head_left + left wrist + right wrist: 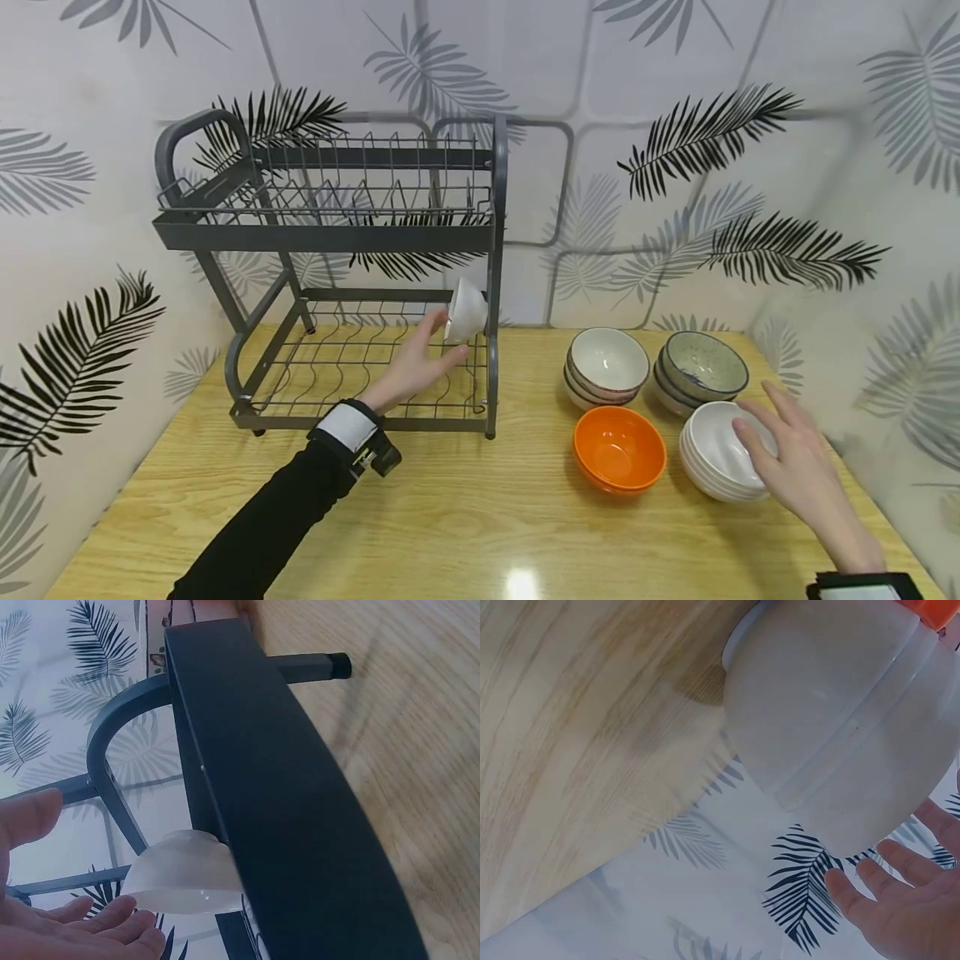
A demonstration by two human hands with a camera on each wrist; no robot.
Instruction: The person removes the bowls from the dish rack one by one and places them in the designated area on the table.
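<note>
A white bowl (467,312) stands tilted on its side at the right end of the dish rack's lower tier. My left hand (415,367) is beside its rim, thumb and fingers spread. In the left wrist view the fingers (124,919) are fairly straight next to the bowl (184,874); whether they touch it I cannot tell. At the right, my right hand (798,467) hovers at a stack of white bowls (705,467), its fingers extended over the rim. The right wrist view has the fingers (900,862) loosely spread near the stack's side (825,697).
The dark grey two-tier dish rack (322,237) stands at the left against the patterned wall. Orange bowls (618,450) sit left of the white stack. Behind them are brown-rimmed white bowls (609,360) and grey-green bowls (705,367), all on the wooden table (450,508).
</note>
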